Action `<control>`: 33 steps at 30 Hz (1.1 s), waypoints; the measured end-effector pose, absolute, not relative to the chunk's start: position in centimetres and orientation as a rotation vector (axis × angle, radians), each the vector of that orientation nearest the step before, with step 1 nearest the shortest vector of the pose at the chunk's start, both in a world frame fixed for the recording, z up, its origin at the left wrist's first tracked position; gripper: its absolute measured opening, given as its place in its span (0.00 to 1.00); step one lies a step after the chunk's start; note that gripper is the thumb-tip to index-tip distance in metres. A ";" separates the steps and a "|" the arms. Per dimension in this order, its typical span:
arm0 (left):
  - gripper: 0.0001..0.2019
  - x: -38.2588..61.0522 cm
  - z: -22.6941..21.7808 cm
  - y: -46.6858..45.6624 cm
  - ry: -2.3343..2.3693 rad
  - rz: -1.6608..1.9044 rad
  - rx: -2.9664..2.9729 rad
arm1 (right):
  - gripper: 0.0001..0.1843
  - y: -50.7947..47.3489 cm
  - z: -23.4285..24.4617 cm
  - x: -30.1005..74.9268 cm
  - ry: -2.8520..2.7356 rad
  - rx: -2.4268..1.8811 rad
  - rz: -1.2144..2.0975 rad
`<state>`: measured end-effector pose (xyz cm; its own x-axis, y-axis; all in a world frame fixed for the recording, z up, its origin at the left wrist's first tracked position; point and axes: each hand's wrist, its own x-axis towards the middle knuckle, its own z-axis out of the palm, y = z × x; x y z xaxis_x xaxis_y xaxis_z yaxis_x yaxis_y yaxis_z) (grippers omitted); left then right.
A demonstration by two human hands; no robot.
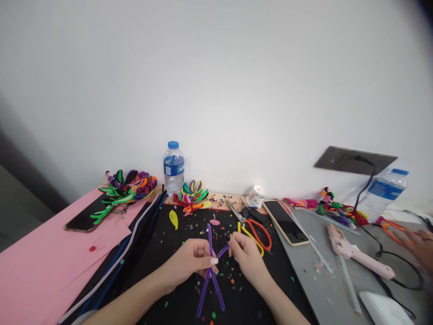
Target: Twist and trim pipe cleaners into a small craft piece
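Note:
Purple pipe cleaners [203, 294] cross one another above the black mat [152, 271]. My left hand [193, 259] pinches them at the crossing, thumb on top, with one end pointing up and two hanging down. My right hand [246, 257] is closed on the tip of a purple arm that slants up to the right. Just beyond my hands lie a yellow pipe cleaner loop [173, 219] and a small pink piece [214, 222]. Yellow pipe cleaners [252, 239] and orange-handled scissors [267, 239] rest past my right hand.
A water bottle [173, 174], colourful looped bundles [191, 196] and a white roll [255, 197] stand along the wall. A phone [287, 223] lies to the right, near a pink glue gun [358, 257] with its cord. Another person's hand [417, 243] is at the far right, by orange-handled scissors.

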<state>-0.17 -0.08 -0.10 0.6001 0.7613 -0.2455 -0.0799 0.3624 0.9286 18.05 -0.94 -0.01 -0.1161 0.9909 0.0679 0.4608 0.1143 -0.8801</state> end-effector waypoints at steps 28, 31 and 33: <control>0.12 -0.1 -0.5 0.2 0.892 0.910 1.008 | 0.07 -2.9 1.3 16.7 -1.898 -1.106 0.575; 0.12 -0.2 -0.6 0.3 0.887 0.860 1.027 | 0.08 -2.4 1.2 16.9 -1.771 -1.143 0.625; 0.13 -0.3 -0.8 0.4 0.889 0.822 1.029 | 0.08 -2.1 1.1 17.1 -1.704 -1.162 0.667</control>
<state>-0.25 0.40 -0.76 0.4088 0.8861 -0.2184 -0.1485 0.3007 0.9421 17.12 -2.10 1.08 -0.1133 0.9127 0.3925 0.4041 0.4032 -0.8211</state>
